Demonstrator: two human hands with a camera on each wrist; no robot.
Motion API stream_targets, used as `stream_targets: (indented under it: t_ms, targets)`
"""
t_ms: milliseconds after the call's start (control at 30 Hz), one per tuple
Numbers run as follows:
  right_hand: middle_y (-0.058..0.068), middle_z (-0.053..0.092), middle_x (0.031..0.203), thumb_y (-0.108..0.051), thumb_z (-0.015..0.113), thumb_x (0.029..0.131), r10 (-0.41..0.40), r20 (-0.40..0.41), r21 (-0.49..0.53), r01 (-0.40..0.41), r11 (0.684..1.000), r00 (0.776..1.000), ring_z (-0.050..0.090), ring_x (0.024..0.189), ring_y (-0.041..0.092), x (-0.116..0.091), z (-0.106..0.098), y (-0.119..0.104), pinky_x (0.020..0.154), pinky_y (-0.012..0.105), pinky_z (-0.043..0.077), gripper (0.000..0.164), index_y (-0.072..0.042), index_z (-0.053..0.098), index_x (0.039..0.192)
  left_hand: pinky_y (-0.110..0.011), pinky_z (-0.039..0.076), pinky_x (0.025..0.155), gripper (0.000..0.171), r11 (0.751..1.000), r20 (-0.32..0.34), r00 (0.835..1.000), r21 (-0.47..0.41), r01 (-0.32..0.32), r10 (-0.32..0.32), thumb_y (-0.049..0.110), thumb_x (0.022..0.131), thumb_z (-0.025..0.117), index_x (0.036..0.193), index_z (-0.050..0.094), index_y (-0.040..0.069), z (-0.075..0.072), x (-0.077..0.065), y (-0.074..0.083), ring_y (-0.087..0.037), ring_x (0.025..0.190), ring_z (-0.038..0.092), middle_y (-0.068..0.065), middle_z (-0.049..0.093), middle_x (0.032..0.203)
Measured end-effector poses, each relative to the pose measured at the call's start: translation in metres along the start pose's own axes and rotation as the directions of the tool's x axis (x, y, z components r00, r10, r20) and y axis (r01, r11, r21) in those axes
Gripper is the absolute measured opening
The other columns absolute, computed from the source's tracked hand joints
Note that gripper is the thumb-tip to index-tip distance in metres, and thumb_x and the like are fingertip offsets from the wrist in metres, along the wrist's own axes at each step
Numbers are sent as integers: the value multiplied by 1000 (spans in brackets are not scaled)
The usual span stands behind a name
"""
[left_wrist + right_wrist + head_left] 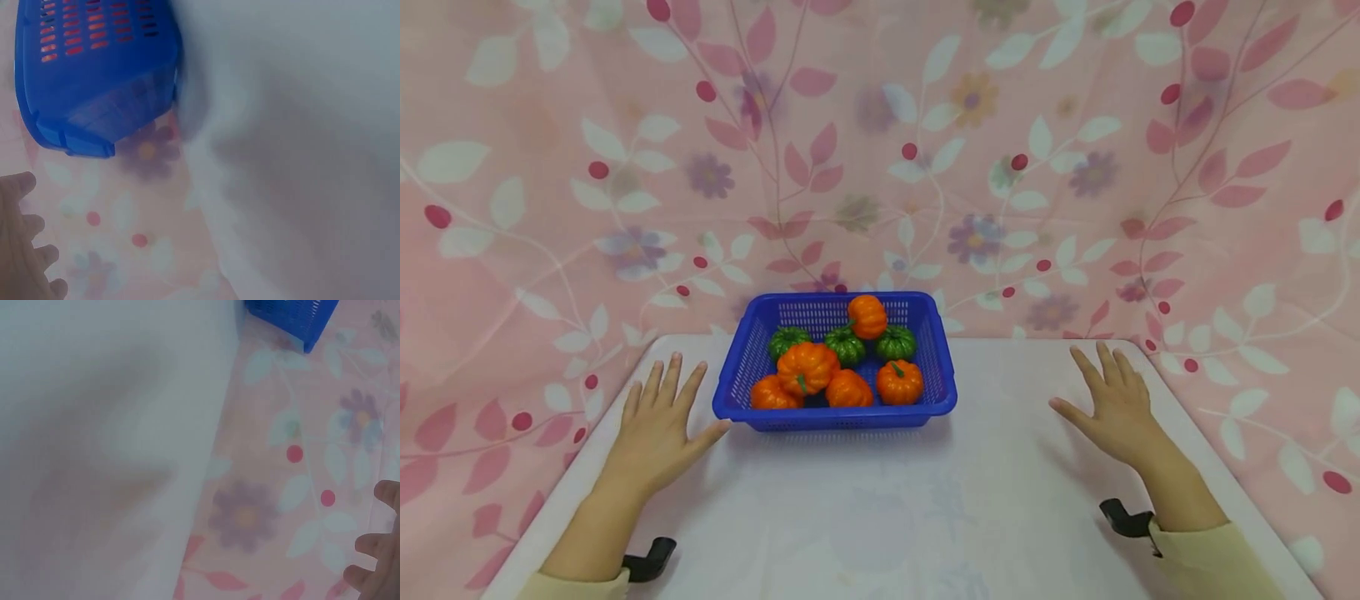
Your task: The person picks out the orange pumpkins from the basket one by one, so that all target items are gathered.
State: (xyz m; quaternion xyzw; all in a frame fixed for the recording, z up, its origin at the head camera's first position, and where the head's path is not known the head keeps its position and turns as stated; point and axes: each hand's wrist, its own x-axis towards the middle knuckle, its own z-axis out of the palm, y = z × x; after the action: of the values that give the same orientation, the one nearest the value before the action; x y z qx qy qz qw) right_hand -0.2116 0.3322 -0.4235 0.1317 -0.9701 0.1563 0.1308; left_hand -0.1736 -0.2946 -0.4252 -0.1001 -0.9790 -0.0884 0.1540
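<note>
Head view: left hand (655, 437) and right hand (1116, 417) were both released, fingers straight and spread, nothing grasped. Left thumb lay just beside the near left corner of a blue basket (865, 415); contact could not be told. Right hand was well apart from it, over the right side of the white table (880, 508). Basket stood toward the far edge, left of centre, holding five orange pumpkins (808, 365) and three green pumpkins (845, 347). Floral cloth (880, 150) hung behind.
</note>
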Motion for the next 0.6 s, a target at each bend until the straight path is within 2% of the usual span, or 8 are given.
stream_targets:
  t_ms: [133, 300, 400, 600]
  targets:
    - [31, 7, 162, -52, 63, 94, -24, -16, 27, 24, 999, 1000, 3, 146, 56, 3, 2, -10, 108, 79, 5, 89, -16, 17, 161, -58, -14, 118, 94, 998, -13, 1000, -62, -1, 1, 62, 93, 55, 161, 15, 12, 3, 2, 5, -45, 151, -3, -26, 3, 165]
    - [31, 10, 161, -50, 65, 94, -42, -26, 56, 43, 997, 999, 6, 145, 56, 7, 6, -22, 105, 81, 9, 86, -15, 22, 160, -61, -7, 119, 92, 986, -18, 1000, -168, -22, 19, 58, 95, 58, 161, 16, 9, 9, 13, 10, -45, 151, 0, -25, 5, 165]
    - [30, 11, 161, -48, 66, 93, -55, -39, 70, 58, 996, 998, 7, 146, 55, 11, 9, -28, 104, 81, 12, 85, -15, 24, 159, -66, 0, 118, 91, 973, -18, 1000, -229, -25, 22, 55, 95, 60, 160, 19, 6, 13, 20, 12, -47, 150, 5, -26, 8, 164]
    - [29, 9, 162, -47, 66, 94, -81, -49, 119, 86, 989, 996, 8, 145, 55, 22, 18, -43, 105, 80, 13, 83, -17, 24, 159, -76, 17, 109, 85, 947, -30, 999, -320, 9, -19, 50, 93, 65, 153, 33, 0, 18, 27, 17, -55, 141, 22, -28, 21, 160]
